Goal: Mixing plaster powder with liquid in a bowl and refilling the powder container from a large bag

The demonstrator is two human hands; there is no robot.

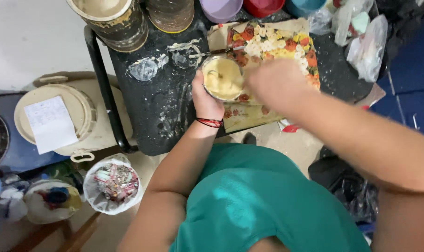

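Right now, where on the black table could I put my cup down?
The barest patch of the black table lies left of the left hand, below the foil scrap, though it is smeared. The far edge is crowded with tubs, and the floral sheet and plastic bags fill the right side.

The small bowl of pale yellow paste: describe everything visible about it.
The small bowl is round with a thin, shiny rim and nearly full of smooth, pale yellow paste. It sits upright on a floral sheet on the black table. The left hand holds its near side; the blurred right hand is at its right edge.
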